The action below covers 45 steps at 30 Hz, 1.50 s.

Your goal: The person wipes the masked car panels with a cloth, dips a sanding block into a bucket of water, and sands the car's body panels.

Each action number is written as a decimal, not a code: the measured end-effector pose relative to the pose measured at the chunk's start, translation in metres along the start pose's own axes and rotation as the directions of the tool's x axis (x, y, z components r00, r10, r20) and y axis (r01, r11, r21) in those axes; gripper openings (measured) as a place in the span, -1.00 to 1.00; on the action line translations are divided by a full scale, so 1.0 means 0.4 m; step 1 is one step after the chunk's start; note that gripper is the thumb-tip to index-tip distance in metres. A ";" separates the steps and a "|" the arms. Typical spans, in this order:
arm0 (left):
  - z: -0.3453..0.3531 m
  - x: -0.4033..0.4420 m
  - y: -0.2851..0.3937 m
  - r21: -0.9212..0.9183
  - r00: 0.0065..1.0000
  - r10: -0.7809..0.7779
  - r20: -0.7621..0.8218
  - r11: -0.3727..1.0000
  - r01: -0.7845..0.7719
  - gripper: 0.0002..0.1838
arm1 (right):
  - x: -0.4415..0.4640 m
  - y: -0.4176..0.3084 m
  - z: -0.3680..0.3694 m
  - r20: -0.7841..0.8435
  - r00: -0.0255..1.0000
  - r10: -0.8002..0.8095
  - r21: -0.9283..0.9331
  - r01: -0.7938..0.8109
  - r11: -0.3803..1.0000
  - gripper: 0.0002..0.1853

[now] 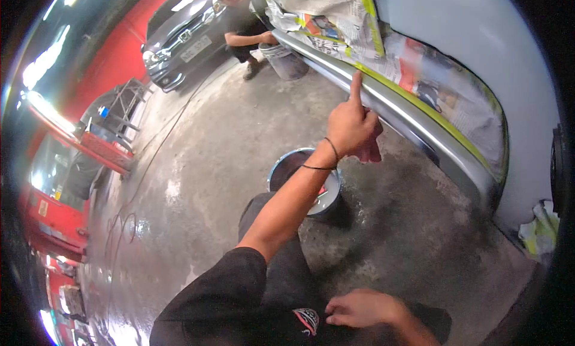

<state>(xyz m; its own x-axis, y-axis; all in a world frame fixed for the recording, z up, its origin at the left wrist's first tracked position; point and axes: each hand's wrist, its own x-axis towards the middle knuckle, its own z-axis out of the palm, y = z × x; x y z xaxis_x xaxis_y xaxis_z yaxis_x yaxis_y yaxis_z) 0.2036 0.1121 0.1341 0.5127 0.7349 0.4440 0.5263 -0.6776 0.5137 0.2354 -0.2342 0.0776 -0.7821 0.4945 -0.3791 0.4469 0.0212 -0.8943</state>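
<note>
My left hand (354,127) reaches out with its index finger extended against the silver lower sill (413,115) of a vehicle. Its other fingers are curled round a dark red cloth (370,152), which hangs below the palm. Under my left forearm, a round bucket (272,173) stands on the floor, with dark contents partly hidden by the arm. My right hand (364,308) is low in front of my body, near my leg, with loosely bent fingers apart and nothing seen in them. Newspaper (473,109) edged with yellow-green tape (431,115) covers the area above the sill.
Another person (248,29) crouches at the far end of the sill, one hand by a grey bucket (284,61). A dark car (185,41) is parked behind. A cable (165,130) runs over the wet concrete floor (197,184). Metal stands (129,103) line the left.
</note>
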 end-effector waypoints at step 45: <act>0.248 -0.232 0.432 -0.304 0.698 0.629 -0.343 0.629 -0.716 -0.71 | 0.065 0.026 0.108 -0.457 0.828 0.325 -0.417 -0.522 0.744 -0.63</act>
<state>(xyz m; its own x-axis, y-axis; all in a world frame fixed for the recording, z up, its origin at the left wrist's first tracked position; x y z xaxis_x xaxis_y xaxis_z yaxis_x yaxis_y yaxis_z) 0.3143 -0.0762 0.1091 0.4561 0.0973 0.8846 -0.2418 -0.9431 0.2284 0.2011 -0.2587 0.0482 -0.3036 0.8135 -0.4961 0.9220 0.1194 -0.3684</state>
